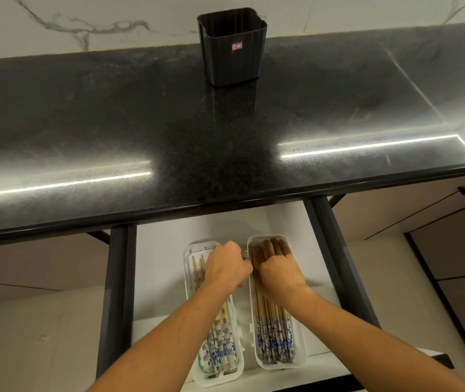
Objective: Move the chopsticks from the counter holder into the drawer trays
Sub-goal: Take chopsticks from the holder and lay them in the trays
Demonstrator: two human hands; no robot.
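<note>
Fingers (270, 247) of right hand (278, 274) lie straight on wooden chopsticks (275, 335) in rounded white tray (279, 366); left hand (227, 267) curls, grip unclear.

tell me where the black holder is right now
In the head view, the black holder stands upright at the back middle of the dark counter, near the marble wall, well beyond the open drawer.

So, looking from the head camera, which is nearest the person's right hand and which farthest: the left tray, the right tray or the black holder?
1. Right tray: the right hand rests inside it, in the drawer.
2. Left tray: alongside, to the left.
3. Black holder: far back on the counter.
</note>
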